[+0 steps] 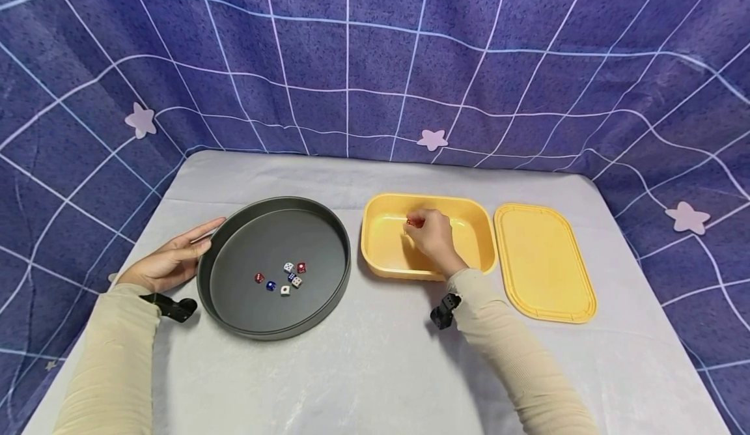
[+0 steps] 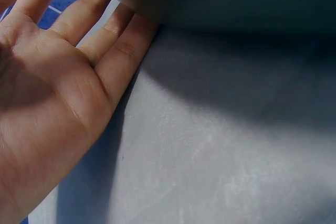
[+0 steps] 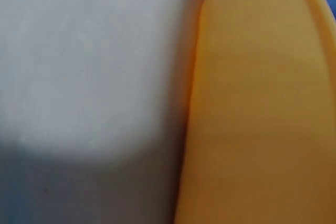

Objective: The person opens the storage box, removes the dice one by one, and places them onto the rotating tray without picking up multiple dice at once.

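My left hand (image 1: 170,262) rests against the left side of a round dark grey pan (image 1: 243,321), its thumb and fairly straight fingers touching the outer wall. In the left wrist view the palm faces the camera, and the fingertips are hidden by the pan's dark side. Several small dice lie in the pan's lower half: red dice (image 1: 301,267), white dice (image 1: 285,290) and blue dice (image 1: 271,286). Over the yellow rectangular tub (image 1: 375,243), my right hand (image 1: 433,236) pinches a red die (image 1: 415,223), partly covered by the fingers. The right wrist view shows only the tub's outer wall (image 3: 257,98).
A flat yellow lid (image 1: 547,262) lies just right of the tub. Pan, tub and lid stand on a table with a pale grey cloth (image 1: 363,370). Behind the table hangs a purple-blue curtain (image 1: 375,64) with grid lines and stars.
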`<state>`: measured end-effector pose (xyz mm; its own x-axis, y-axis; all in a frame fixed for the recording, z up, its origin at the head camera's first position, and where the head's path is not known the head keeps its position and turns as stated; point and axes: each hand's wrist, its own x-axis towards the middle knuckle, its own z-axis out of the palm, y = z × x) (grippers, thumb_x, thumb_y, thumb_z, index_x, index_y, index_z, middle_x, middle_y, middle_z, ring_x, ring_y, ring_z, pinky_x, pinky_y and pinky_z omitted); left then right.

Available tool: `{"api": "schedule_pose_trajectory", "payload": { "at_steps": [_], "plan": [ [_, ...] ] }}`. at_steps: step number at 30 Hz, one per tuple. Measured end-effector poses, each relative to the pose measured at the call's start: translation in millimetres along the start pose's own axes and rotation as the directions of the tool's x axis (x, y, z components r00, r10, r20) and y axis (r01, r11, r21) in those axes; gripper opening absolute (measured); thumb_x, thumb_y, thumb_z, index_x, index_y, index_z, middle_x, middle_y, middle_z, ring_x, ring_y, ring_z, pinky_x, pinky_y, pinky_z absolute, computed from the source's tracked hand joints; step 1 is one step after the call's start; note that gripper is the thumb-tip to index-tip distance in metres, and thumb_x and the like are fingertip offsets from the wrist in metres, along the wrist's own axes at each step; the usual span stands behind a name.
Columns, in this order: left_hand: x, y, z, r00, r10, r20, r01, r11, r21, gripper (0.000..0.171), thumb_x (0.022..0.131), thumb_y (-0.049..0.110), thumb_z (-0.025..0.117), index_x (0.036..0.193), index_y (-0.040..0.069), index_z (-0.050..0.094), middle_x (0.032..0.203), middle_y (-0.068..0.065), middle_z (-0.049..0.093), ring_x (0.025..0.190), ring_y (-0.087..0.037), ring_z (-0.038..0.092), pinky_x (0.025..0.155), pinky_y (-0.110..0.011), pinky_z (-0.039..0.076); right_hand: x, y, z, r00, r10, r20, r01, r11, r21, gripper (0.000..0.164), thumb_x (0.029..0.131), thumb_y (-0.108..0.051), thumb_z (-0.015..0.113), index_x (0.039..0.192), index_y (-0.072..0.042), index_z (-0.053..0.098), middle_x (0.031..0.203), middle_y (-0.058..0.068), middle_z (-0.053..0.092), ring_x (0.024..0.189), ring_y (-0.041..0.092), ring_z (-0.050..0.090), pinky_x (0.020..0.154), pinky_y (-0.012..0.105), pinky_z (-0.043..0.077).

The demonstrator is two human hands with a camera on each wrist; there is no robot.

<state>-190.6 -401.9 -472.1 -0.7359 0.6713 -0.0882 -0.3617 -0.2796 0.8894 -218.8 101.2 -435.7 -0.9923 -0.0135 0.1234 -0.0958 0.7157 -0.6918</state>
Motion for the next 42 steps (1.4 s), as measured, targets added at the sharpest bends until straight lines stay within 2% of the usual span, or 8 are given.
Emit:
{"api": "schedule_pose_trajectory", "payload": {
  "at_steps": [8, 14, 31, 42],
  "plan": [
    [-0.4, 0.0, 0.7, 1.000, -0.002, -0.010, 0.002, 1.000, 0.001, 0.055, 0.105, 0.001, 0.020, 0.156, 0.020, 0.011, 0.143, 0.005, 0.048, 0.122, -0.014, 0.053, 0.096, -0.032, 0.047, 0.3, 7.9, 4.7, 0.998, 0.063, 0.029, -0.063, 0.998, -0.011, 0.011, 0.079, -0.007, 0.071, 0.089, -0.003, 0.075, 0.081, 0.008, 0.071, 0.077, 0.022, 0.064, 0.065, 0.028, 0.045],
    [-0.1, 0.7, 1.2, 1.000, -0.003, -0.015, 0.003, 1.000, 0.007, 0.055, 0.105, 0.001, 0.021, 0.155, 0.021, 0.013, 0.144, 0.006, 0.048, 0.123, -0.013, 0.053, 0.096, -0.031, 0.047, 1.2, 8.9, 7.9, 0.994, 0.107, 0.032, -0.107, 0.994, -0.025, 0.011, 0.079, -0.008, 0.072, 0.089, -0.004, 0.075, 0.082, 0.008, 0.071, 0.079, 0.023, 0.065, 0.069, 0.033, 0.048],
    [-0.4, 1.0, 1.7, 1.000, -0.010, -0.022, 0.011, 1.000, 0.022, 0.055, 0.105, 0.001, 0.021, 0.155, 0.021, 0.013, 0.144, 0.007, 0.048, 0.123, -0.012, 0.052, 0.097, -0.030, 0.046, 0.8, 7.6, 7.3, 0.994, 0.105, 0.044, -0.102, 0.993, -0.065, 0.010, 0.081, -0.012, 0.071, 0.086, -0.005, 0.075, 0.081, 0.007, 0.070, 0.080, 0.024, 0.062, 0.070, 0.034, 0.047],
    [-0.7, 0.7, 1.1, 1.000, -0.011, -0.022, 0.012, 1.000, 0.011, 0.055, 0.105, 0.001, 0.020, 0.155, 0.022, 0.015, 0.144, 0.007, 0.048, 0.123, -0.012, 0.052, 0.097, -0.030, 0.046, -0.4, 5.2, 0.3, 0.998, 0.060, 0.014, -0.060, 0.998, -0.026, 0.011, 0.080, -0.010, 0.070, 0.088, -0.005, 0.076, 0.078, 0.007, 0.070, 0.074, 0.022, 0.063, 0.067, 0.031, 0.046]
  ]
}}
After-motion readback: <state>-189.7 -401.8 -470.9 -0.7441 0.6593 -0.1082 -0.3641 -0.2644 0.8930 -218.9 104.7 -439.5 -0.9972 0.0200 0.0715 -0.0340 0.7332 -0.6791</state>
